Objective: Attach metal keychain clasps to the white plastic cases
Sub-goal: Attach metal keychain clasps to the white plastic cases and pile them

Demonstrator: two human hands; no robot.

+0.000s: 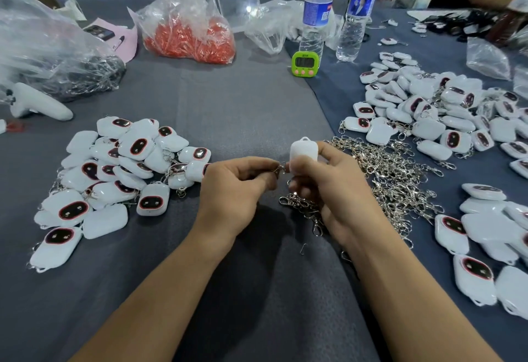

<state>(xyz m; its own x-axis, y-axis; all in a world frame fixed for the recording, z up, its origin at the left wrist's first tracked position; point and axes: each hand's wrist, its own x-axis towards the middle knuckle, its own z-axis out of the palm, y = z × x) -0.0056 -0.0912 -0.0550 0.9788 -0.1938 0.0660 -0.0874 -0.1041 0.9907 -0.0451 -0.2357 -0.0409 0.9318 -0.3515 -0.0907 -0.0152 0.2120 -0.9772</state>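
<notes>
There is one view only, from a wide-angle camera on the person's head. It looks forward and down on the worktop (243, 110). The left hand (237, 187) and right hand (334, 187) are near, at the middle; the bottles (317, 10) stand far.

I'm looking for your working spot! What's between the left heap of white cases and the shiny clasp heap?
In the head view: the left hand pinching a clasp and the right hand holding one white case, above grey cloth.
</notes>
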